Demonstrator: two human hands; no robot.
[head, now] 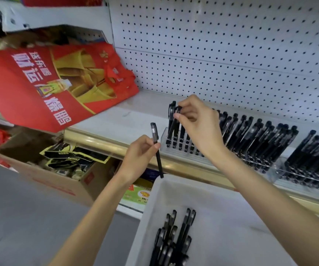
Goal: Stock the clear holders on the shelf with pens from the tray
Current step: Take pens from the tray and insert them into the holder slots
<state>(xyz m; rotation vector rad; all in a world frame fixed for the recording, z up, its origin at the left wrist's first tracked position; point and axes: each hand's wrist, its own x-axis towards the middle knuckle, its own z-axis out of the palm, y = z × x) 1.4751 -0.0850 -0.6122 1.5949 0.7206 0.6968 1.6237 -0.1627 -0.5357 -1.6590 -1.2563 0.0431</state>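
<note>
head view looks down, close over the shelf (116,120) (wide-angle, tilted).

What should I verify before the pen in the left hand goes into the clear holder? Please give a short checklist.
1. The left hand grips its pen: ok.
2. The cap of that pen points up: ok.
3. The right hand is away from the clear holder: not ok; it pinches a second pen over it.
4. A free slot is left in the holder: cannot tell.
5. The tray holds spare pens: ok.
</note>
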